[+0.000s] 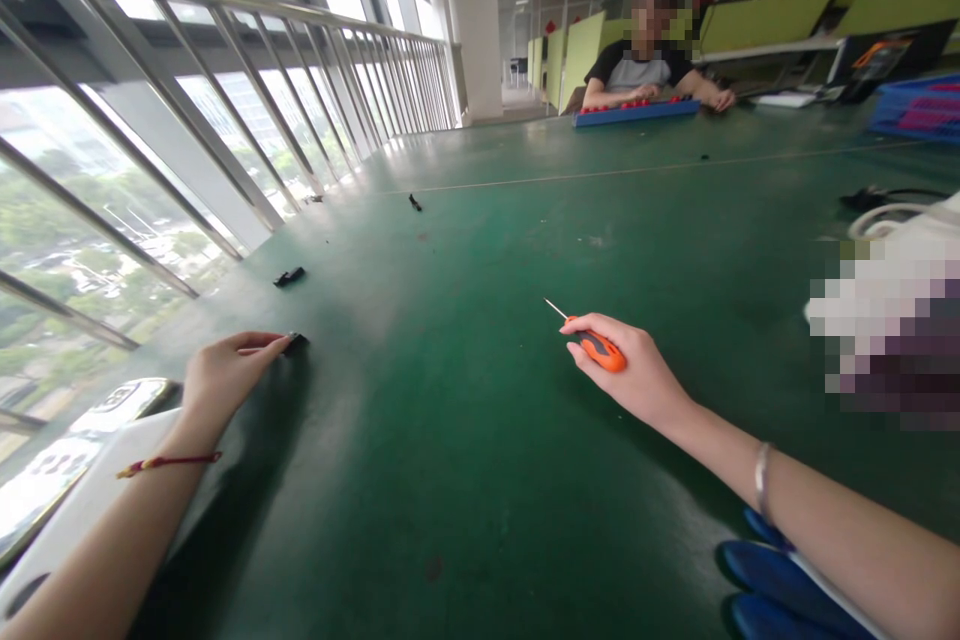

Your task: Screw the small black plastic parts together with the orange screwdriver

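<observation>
The broad green, smooth-surfaced tabletop [450, 440] is the support for all items listed here. At its left edge, near my left forearm, lies a flat white object [127, 465], with a glossy, phone-like slab [64, 460] beside it. Under my right forearm sit blue, rounded, glove-like shapes [780, 585]. Next in size is the orange-and-dark-grey screwdriver with a bulbous handle and slim metal shaft [604, 352]. My right hand [637, 380] has its grip closed on the handle, thumb and fingers around the forward part; the shaft points away from me and to the left, tip free. The handle should be light and rigid, with a contour that resists slipping; take hold at the thick section and keep fingers off the shaft. Smallest are the black pieces. My left hand [225, 375] has its grip pinched nearly shut on a small, dark, irregular piece [297, 344], low at the tabletop; whether it touches the surface I cannot tell. Judged by size, it is light, stiff and easily dropped: hold by opposite edges, with low force, as thin projections may snap. Beyond it lie a black, elongated clip-like part [289, 277] and a smaller black fragment [415, 203], both unheld.
</observation>
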Tool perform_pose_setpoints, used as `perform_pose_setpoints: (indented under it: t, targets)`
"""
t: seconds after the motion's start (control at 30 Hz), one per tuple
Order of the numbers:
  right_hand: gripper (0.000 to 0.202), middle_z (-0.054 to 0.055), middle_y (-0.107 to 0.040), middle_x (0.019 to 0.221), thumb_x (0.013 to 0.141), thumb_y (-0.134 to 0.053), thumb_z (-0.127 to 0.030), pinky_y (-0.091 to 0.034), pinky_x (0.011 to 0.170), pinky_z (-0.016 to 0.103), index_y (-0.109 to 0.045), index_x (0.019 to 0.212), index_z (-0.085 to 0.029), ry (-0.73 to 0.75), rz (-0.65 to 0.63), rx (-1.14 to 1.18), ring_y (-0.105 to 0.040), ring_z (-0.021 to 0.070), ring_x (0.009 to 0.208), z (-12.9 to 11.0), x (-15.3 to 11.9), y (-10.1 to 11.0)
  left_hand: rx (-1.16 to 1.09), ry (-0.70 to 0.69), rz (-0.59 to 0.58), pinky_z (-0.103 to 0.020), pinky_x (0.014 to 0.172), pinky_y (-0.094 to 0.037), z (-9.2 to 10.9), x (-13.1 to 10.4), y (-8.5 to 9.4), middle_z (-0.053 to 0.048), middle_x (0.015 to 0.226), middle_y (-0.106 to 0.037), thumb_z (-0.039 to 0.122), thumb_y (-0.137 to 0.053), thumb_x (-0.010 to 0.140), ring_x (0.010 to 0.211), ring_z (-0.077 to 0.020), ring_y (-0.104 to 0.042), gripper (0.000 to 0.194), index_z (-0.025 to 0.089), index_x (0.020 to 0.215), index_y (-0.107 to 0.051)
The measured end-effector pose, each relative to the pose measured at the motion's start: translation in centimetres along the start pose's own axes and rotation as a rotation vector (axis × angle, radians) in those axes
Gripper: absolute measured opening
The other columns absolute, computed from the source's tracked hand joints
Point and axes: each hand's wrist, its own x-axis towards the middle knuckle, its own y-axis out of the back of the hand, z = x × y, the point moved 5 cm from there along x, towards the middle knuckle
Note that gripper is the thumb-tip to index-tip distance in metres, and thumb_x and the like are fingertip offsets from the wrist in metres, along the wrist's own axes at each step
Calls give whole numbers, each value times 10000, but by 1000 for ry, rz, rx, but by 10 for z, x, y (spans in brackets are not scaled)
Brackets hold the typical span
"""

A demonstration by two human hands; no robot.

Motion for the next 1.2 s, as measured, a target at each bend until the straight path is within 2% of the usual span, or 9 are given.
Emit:
perform_pose_setpoints:
  t: [0.17,0.3,0.47,0.57,0.73,0.87,1.0,1.1,1.2]
  targets:
    - [133,35,-690,976,817,-548,-195,-486,785,298,-617,929,-214,9,-2,6,-648,176,863,0,0,0,62,20,-42,-220,626,-391,-1,4,-2,7,795,-718,438,-642,722,828,-202,-611,353,190,965,-705]
    - [133,34,-691,980,816,-548,-195,-485,786,296,-616,927,-216,10,-2,6,-649,175,865,0,0,-1,91,27,-62,-209,636,-390,-3,7,-4,-2,877,-712,434,-640,732,881,-198,-606,372,192,1007,-701]
    - [133,29,-692,970,814,-551,-194,-487,779,296,-618,925,-220,16,-6,-1,-651,171,851,0,0,-1,166,10,-89,-211,613,-381,-7,17,-3,32,692,-655,480,-657,712,793,-184,-583,347,217,929,-716]
    - [140,27,-692,971,811,-553,-190,-491,777,296,-619,930,-222,26,-6,-3,-652,171,852,-1,-1,-1,165,8,-124,-201,613,-372,-11,25,-3,54,579,-607,447,-679,704,735,-163,-564,291,216,877,-718]
    - [138,24,-692,966,807,-556,-189,-491,781,294,-621,926,-217,20,-11,3,-651,166,852,-2,-1,-1,52,26,-232,-184,607,-373,-15,40,-6,57,631,-651,400,-692,710,739,-140,-569,263,196,876,-695]
    - [142,25,-691,957,806,-556,-191,-493,770,297,-623,929,-215,12,-18,3,-649,167,841,-3,-1,-1,67,15,-305,-182,591,-363,-13,51,-11,53,579,-634,371,-690,703,701,-135,-561,218,171,786,-669]
    - [149,26,-689,959,806,-553,-192,-495,767,299,-623,936,-217,12,-19,3,-649,170,845,-4,-1,-1,55,-147,-272,-187,624,-381,10,43,-21,65,570,-630,351,-659,713,694,-127,-562,197,160,757,-656]
    - [148,26,-688,959,807,-552,-192,-495,769,295,-623,934,-216,11,-24,3,-649,169,849,-3,0,-2,38,-356,-244,-214,648,-406,46,17,-40,42,650,-664,403,-627,730,694,-143,-592,263,158,821,-661]
    - [147,28,-685,965,808,-551,-192,-491,778,297,-620,935,-218,13,-23,4,-647,172,857,-3,0,-2,47,-528,-256,-255,676,-436,93,-22,-65,0,764,-702,439,-619,728,749,-181,-629,279,182,822,-672]
